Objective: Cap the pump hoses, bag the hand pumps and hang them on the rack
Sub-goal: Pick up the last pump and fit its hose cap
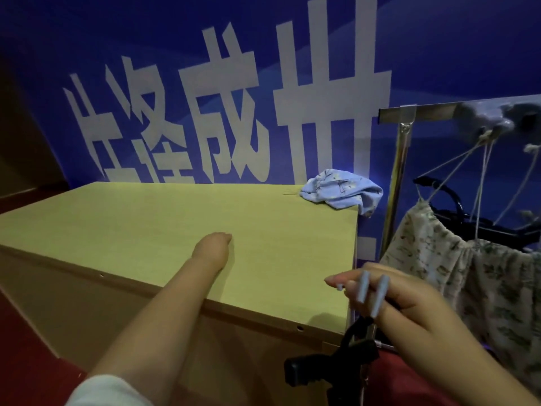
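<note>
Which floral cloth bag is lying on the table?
The blue floral bag, crumpled at the table's far right corner. The cream floral bag hangs from the rack.

1. The left hand [215, 247] bends away at the wrist, so its fingers are hidden.
2. The pump [336, 367] is dark, partly behind the right hand [389, 297], and cut off below.
3. The rack [409, 112] and hung bag [474, 273] run off the right edge.
</note>
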